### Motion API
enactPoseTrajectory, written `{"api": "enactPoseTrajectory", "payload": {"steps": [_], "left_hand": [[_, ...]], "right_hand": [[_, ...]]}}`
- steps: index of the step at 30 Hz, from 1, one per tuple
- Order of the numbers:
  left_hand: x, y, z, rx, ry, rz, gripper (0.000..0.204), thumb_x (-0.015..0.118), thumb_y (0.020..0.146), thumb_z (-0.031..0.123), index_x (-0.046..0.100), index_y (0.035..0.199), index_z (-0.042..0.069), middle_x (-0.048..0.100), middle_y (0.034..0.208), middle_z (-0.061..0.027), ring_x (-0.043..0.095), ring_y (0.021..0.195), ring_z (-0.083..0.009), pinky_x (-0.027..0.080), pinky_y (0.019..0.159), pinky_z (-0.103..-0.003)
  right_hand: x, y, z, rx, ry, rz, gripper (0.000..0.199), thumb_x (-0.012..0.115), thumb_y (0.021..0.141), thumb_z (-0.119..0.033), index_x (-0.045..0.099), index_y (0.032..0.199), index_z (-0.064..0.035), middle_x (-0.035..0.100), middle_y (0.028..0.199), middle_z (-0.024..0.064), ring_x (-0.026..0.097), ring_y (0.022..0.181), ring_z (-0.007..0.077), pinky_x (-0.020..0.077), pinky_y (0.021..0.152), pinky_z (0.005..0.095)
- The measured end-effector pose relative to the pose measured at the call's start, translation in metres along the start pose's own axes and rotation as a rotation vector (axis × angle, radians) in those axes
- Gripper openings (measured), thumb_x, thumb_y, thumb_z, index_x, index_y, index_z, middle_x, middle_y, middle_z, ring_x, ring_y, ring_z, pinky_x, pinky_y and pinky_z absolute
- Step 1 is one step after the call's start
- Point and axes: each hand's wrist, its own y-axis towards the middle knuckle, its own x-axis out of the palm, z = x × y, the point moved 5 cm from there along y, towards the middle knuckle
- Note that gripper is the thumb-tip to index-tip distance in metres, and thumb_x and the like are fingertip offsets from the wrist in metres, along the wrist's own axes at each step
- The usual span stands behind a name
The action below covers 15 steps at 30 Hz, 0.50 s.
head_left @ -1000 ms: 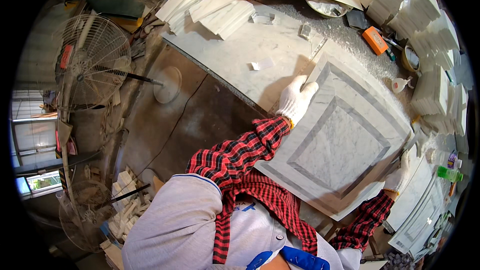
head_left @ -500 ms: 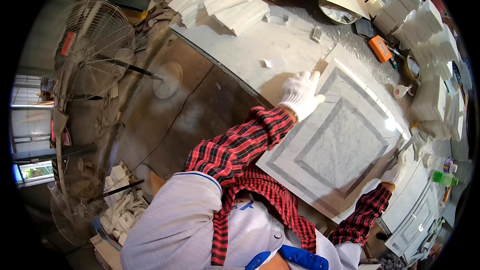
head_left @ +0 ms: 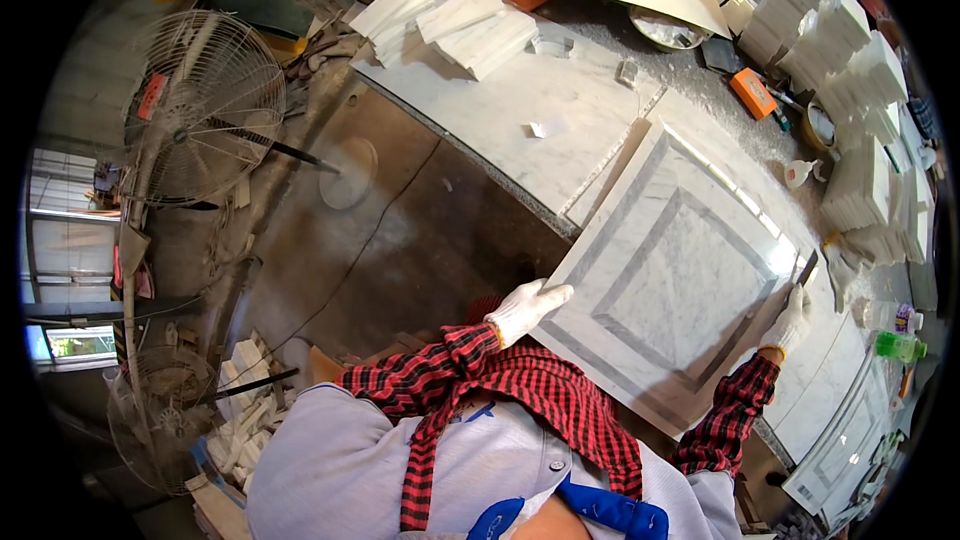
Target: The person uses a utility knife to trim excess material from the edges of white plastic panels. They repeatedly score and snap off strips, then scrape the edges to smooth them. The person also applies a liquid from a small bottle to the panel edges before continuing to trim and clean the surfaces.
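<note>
A square marble panel (head_left: 693, 270), white with grey inlaid frames, lies at a slant across the worktop. My left hand (head_left: 528, 308), in a white knit glove, grips its left near edge, thumb on top and the other fingers hidden below. At the panel's right edge is my right hand (head_left: 790, 320), also gloved, closed round the edge with its fingertips partly hidden. A narrow dark strip shows just beyond its fingers; I cannot tell what it is.
White stone strips (head_left: 478, 28) are stacked on the marble worktop (head_left: 480, 140). Tall stacks of white pieces (head_left: 857, 185) and an orange box (head_left: 752, 93) stand at the right, above a green bottle (head_left: 900, 345). A caged fan (head_left: 205, 105) is at the left.
My left hand has come down from the panel's far left side to its near left edge. The panel has shifted slightly, while my right hand stays at its right edge.
</note>
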Motion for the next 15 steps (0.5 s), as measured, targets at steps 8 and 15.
{"api": "enactPoseTrajectory", "payload": {"steps": [8,15], "left_hand": [[0.0,0.005,0.0,-0.051,0.085,0.055,0.056,0.066,0.096,0.042,0.062,0.128,-0.004,0.067,0.12,-0.0062,0.057,0.112,-0.0128,0.042,0.101,-0.03],[0.001,0.004,-0.005,-0.021,0.007,0.047,0.058,0.066,0.096,0.043,0.06,0.131,-0.004,0.066,0.123,-0.0065,0.056,0.113,-0.0135,0.042,0.102,-0.03]], "right_hand": [[-0.011,0.006,-0.004,-0.028,-0.245,-0.18,0.031,0.066,0.094,-0.028,0.07,0.1,0.0023,0.067,0.085,0.002,0.056,0.076,0.0102,0.046,0.069,0.0274],[-0.007,-0.009,-0.005,-0.133,-0.302,-0.168,0.032,0.063,0.095,-0.029,0.069,0.101,0.0025,0.068,0.087,0.0067,0.059,0.079,0.0147,0.0474,0.074,0.031]]}}
